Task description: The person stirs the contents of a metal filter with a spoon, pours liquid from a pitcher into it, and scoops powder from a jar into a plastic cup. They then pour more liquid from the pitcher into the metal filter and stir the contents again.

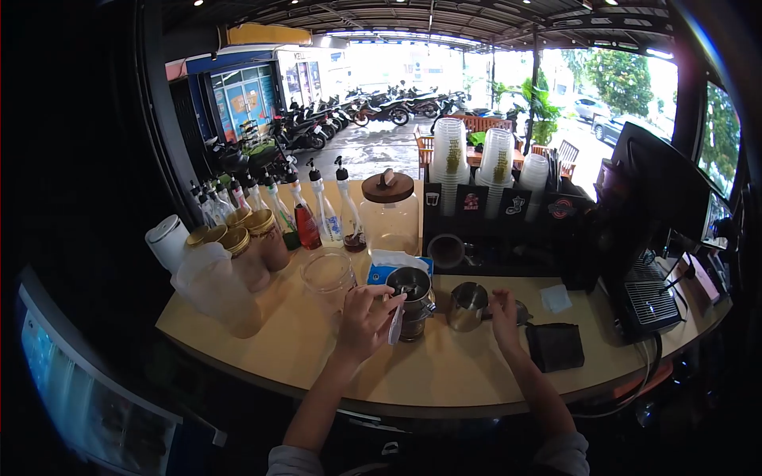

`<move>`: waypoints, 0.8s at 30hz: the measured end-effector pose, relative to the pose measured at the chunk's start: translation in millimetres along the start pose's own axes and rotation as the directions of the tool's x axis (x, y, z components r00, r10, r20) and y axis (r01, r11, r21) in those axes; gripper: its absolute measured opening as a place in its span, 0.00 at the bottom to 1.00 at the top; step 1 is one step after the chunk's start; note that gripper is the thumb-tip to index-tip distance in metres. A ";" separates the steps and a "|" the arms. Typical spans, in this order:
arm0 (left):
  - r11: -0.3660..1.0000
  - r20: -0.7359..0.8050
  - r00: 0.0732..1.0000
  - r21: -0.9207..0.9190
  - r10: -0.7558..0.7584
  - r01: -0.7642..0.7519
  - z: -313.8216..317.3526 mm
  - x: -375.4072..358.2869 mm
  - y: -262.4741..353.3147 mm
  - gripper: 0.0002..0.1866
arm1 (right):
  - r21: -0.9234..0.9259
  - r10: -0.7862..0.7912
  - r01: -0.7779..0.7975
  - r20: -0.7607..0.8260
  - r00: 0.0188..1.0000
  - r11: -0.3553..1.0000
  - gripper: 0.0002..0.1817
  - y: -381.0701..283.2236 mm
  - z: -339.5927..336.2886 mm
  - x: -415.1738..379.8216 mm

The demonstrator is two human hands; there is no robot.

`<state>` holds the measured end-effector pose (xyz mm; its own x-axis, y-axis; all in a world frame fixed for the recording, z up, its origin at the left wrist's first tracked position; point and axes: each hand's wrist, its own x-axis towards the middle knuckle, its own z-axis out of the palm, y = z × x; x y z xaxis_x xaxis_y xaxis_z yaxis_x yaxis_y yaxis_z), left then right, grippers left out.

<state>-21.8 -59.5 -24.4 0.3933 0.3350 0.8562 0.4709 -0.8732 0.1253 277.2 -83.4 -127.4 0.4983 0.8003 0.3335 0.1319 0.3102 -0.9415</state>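
Observation:
My left hand [367, 317] is closed, with a pale, spoon-shaped piece [394, 325] hanging from its fingers. Right beside it stands a dark metal canister [413, 321] with a wire clasp, its top open. The fingertips are level with the canister's rim. A steel milk pitcher [467, 308] stands upright on the counter to the right of the canister. My right hand [504, 317] has its fingers bent together at the pitcher's right side, where the handle is mostly hidden. Left of the canister is a clear plastic tub [327, 278].
Syrup bottles with pumps [321, 206], gold-lidded jars [266, 238] and a frosted jug [214, 285] line the left side. A wooden-lidded glass jar [389, 214] and stacked cups [450, 166] stand behind. A dark folded cloth [556, 347] and an espresso machine [651, 293] are right.

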 end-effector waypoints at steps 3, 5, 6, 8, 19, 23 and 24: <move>0.999 0.048 0.998 0.016 -0.037 0.036 -6.4 -1.6 5.0 0.22 | -0.277 -0.308 0.289 -0.029 0.951 0.917 0.10 -33.7 5.1 0.2; 0.999 -0.070 0.997 -0.021 -0.036 0.035 -5.9 -13.5 3.3 0.24 | -0.467 -0.552 0.499 0.027 0.833 0.730 0.11 -58.2 10.8 -6.9; 0.999 -0.074 0.996 -0.015 -0.043 0.042 -4.0 -23.3 2.1 0.24 | -0.375 -0.565 0.555 0.093 0.820 0.743 0.12 -72.1 16.4 -14.4; 0.967 -0.399 0.881 -0.109 -0.256 0.232 3.5 -47.1 -3.8 0.29 | -0.270 -0.581 0.603 0.164 0.797 0.751 0.12 -93.2 28.9 -29.7; 0.688 -0.293 0.637 -0.467 -0.713 0.556 30.6 -51.7 -57.8 0.56 | 0.085 -0.530 0.707 0.725 0.439 0.702 0.13 -98.3 98.7 -92.0; 0.685 -0.341 0.614 -0.527 -0.712 0.503 11.5 -70.8 -43.8 0.49 | 0.141 -0.527 0.670 0.741 0.417 0.729 0.11 -109.1 110.8 -105.7; 0.689 -0.357 0.602 -0.512 -0.714 0.513 0.5 -72.8 -36.3 0.49 | 0.163 -0.531 0.663 0.747 0.401 0.731 0.11 -114.1 115.8 -110.0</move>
<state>-67.1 -52.0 -91.6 -0.3810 0.6990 0.6052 0.1216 -0.6110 0.7822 108.1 -147.4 -51.0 -0.5100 0.5396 0.6698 0.2872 0.8409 -0.4588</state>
